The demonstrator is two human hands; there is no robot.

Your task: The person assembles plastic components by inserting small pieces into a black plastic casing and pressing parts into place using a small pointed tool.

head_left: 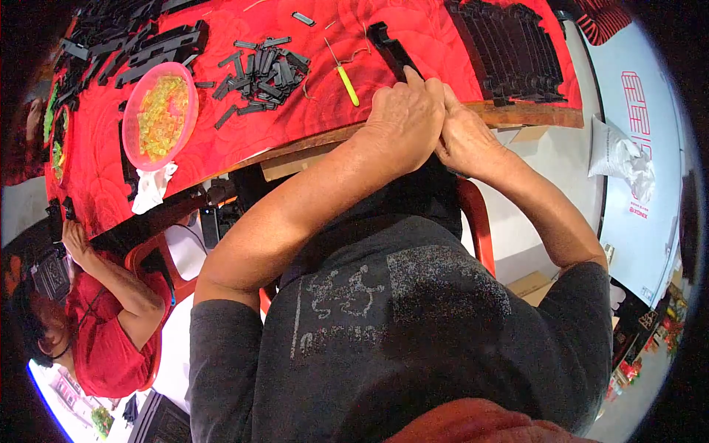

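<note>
A long black plastic strip (395,50) slants over the near edge of the table, its far end showing beyond my hands. My left hand (402,114) is closed on it, with a finger lying along its top. Pressed up against that hand, my right hand (470,138) is closed too, around the strip's near part. Its fingertips and the strip's near end are hidden. Just left of the hands lies a screwdriver (347,85) with a yellow handle and a thin metal shaft.
Small black pieces (262,74) form a pile on the red cloth (332,29). A pink bowl (128,122) holds yellowish clear bits. Black strips (509,52) stand in a row at right; larger black parts (166,52) lie far left. A co-worker in red (118,332) sits at left.
</note>
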